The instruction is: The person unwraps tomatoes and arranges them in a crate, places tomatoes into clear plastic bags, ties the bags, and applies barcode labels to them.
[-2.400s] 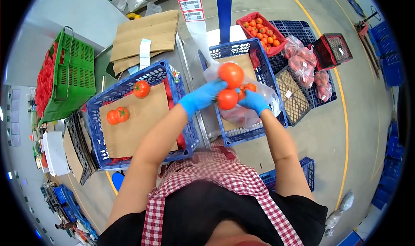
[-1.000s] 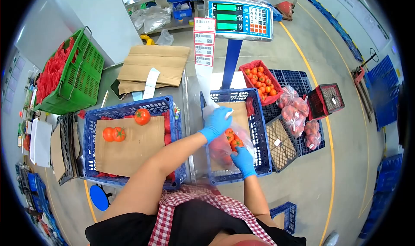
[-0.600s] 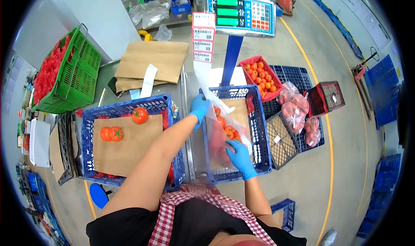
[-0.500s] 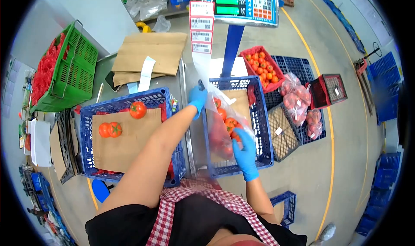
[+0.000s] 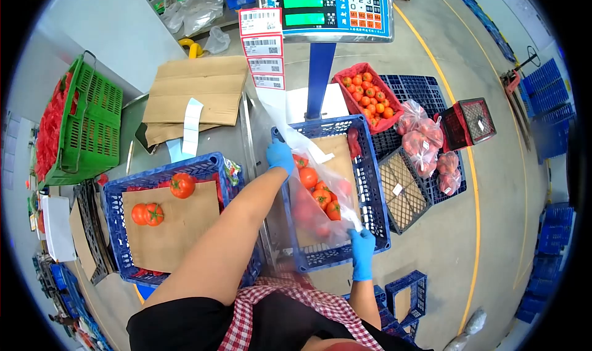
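Observation:
A clear plastic bag (image 5: 336, 184) holding several red tomatoes (image 5: 322, 198) lies in the right blue crate (image 5: 380, 206). My left hand (image 5: 281, 156), in a blue glove, is closed at the bag's upper left edge, over the crate's rim; its fingertips are partly hidden. My right hand (image 5: 362, 252), also gloved, pinches the gathered lower right edge of the bag. Between the two hands the bag's side is stretched, with tomatoes showing through. To the left, another blue crate (image 5: 114, 218) has a cardboard liner (image 5: 185, 240) with three tomatoes on it.
A scale display (image 5: 330, 12) on a blue post (image 5: 319, 80) rises behind the right crate, beside a strip of printed labels (image 5: 264, 46). A red-lined crate of tomatoes (image 5: 369, 97) and bagged tomatoes (image 5: 422, 144) stand at right. A green crate (image 5: 92, 123) is at left.
My right hand has moved down and now pinches the bag's edge, drawing it taut; before, it lay open against the tomatoes. My left hand stays at the upper left. The view has shifted slightly.

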The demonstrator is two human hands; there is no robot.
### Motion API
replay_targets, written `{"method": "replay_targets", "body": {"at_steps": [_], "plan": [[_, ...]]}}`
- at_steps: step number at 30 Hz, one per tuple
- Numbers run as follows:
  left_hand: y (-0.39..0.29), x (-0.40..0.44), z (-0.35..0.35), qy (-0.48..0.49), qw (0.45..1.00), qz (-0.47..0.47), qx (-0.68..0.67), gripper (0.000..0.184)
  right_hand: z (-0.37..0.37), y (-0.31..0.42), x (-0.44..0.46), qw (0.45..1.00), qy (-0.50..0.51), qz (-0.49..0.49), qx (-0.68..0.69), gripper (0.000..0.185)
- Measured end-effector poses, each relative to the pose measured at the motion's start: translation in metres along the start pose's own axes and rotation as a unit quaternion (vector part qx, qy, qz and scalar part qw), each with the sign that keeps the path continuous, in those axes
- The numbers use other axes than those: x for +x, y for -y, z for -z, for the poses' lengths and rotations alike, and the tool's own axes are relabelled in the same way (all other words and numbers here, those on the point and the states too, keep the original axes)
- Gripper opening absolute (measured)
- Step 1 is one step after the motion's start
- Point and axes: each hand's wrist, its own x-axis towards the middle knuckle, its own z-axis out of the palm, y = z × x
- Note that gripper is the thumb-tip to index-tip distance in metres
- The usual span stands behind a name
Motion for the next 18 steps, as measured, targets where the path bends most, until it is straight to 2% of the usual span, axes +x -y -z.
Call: {"method": "replay_targets", "body": {"at_steps": [1,3,5,6,9,11,12,13,14,15,17,18], "plan": [[0.001,-0.007,0.021,0.060,0.998,-0.027,0.003,0.032,-0.004,0.015,-0.007,0.982,-0.020,0.006,0.189,0.021],[0.001,-0.014,0.056,0.176,0.981,-0.081,0.005,0.033,0.001,0.017,-0.004,0.956,-0.025,0.005,0.291,0.024],[0.002,-0.025,0.079,0.153,0.986,-0.054,-0.039,0.026,0.006,0.036,-0.013,0.909,-0.024,-0.005,0.415,0.028],[0.002,-0.028,0.086,0.140,0.987,-0.041,-0.063,0.023,0.011,0.040,-0.017,0.903,-0.003,0.012,0.430,0.030],[0.002,-0.024,0.090,0.196,0.946,-0.258,0.003,0.024,0.027,0.040,-0.033,0.885,0.073,0.074,0.454,0.040],[-0.015,-0.044,0.122,0.200,0.925,-0.322,0.000,0.024,0.033,0.034,-0.042,0.861,0.143,0.087,0.480,0.048],[-0.021,-0.057,0.134,0.245,0.907,-0.322,-0.117,0.023,0.039,0.030,-0.046,0.842,0.184,0.079,0.500,0.053],[-0.026,-0.072,0.138,0.285,0.874,-0.317,-0.234,0.022,0.042,0.026,-0.050,0.822,0.224,0.070,0.519,0.057],[-0.031,-0.069,0.103,0.343,0.852,-0.235,-0.319,0.023,0.044,0.022,-0.054,0.797,0.235,0.038,0.556,0.066],[-0.032,-0.067,0.068,0.394,0.814,-0.152,-0.399,0.023,0.044,0.025,-0.059,0.768,0.231,-0.001,0.597,0.067],[-0.038,-0.122,0.100,0.437,0.660,-0.128,-0.597,0.021,0.045,0.034,-0.068,0.702,0.218,-0.075,0.674,0.069],[-0.038,-0.138,0.111,0.450,0.616,-0.124,-0.635,0.022,0.046,0.029,-0.069,0.707,0.205,-0.052,0.675,0.066]]}}
